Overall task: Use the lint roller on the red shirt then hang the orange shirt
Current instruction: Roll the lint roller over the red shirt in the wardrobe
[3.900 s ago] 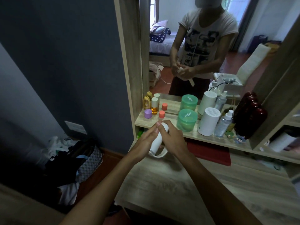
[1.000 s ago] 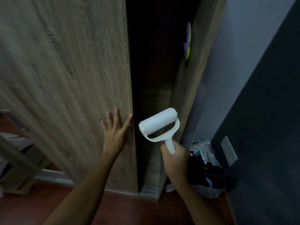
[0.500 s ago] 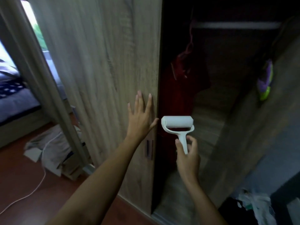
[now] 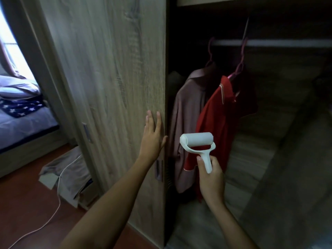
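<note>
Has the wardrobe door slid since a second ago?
Yes. The wardrobe door, under the flat left hand, has slid left against the wardrobe's frame, widening the opening so the red shirt now shows.

the wardrobe door (image 4: 111, 87) looks like matt grainy wood, the lint roller (image 4: 196, 142) is smooth white plastic, and the red shirt (image 4: 213, 123) is soft matt cloth

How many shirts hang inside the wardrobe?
2: a mauve shirt nearest the door, and the red shirt just right of it. Dark corners may hide more.
</note>
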